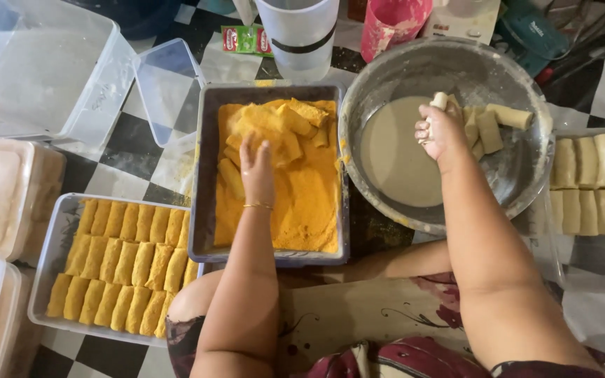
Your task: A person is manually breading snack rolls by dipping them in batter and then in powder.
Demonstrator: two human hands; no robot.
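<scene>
Grey rectangular tray of orange breadcrumbs [208, 210]: centre landmark. Left hand [256, 170] inside it, fingers spread flat on crumb-coated rolls [281, 126] at the tray's far end, gripping nothing. Round metal bowl of pale batter [526, 175]: right of the tray. Right hand [440, 130] over it, closed around a pale uncoated roll [440, 101]. Clear container of finished orange rolls [50, 259]: left of the tray.

Bare arms, thin gold bracelet [257, 206] on the left wrist, dark red floral-patterned garment [414, 357] below.
</scene>
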